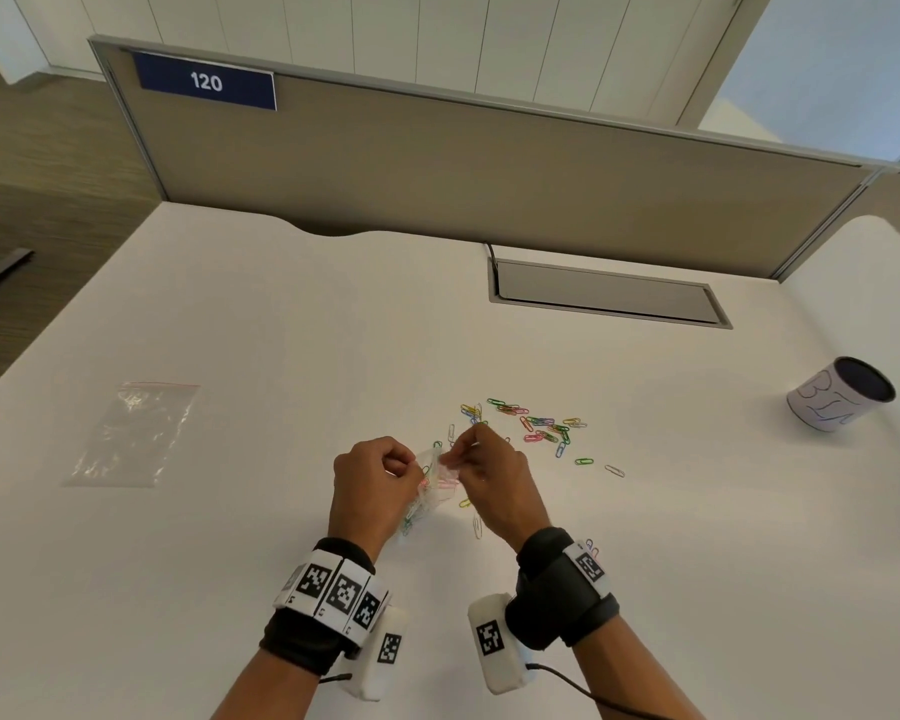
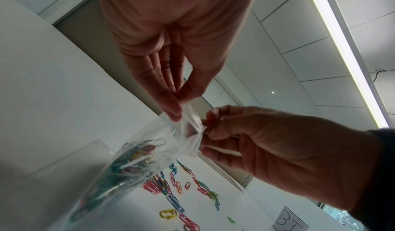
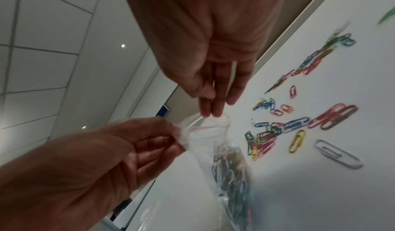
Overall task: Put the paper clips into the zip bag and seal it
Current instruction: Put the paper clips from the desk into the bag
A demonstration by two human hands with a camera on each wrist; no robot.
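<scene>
A white desk [image 1: 333, 356] is seen from above, closed off at its far edge by a grey partition [image 1: 489, 163] carrying a blue sign marked 120 [image 1: 206, 81]. A grey hatch [image 1: 606, 292] is set into the desk just before the partition. Wide bare surface is left on every side of the hands, with the near edge of the desk out of sight.

A second, flat zip bag [image 1: 131, 433] lies well to the left of the hands. A paper-wrapped cup [image 1: 840, 394] stands well to the right of them, near the desk's right edge.

The left hand [image 1: 372, 485] is curled, and one top corner of the zip bag [image 1: 427, 491] is pinched between its thumb and fingertips. The right hand [image 1: 494, 480] is likewise curled, and the opposite part of the bag's mouth is pinched by its fingertips [image 3: 210, 109]. The bag is held up between the two hands, hanging below them above the desk. Its red-lined mouth [image 3: 205, 128] is stretched between the two grips; whether it is pressed closed cannot be told.

A clump of coloured clips [image 2: 128, 163] is gathered in the lower part of the bag. Loose paper clips [image 1: 536, 423] are scattered on the desk beyond and to the right of the hands, and a few single clips [image 1: 476, 527] lie just beneath the right hand.
</scene>
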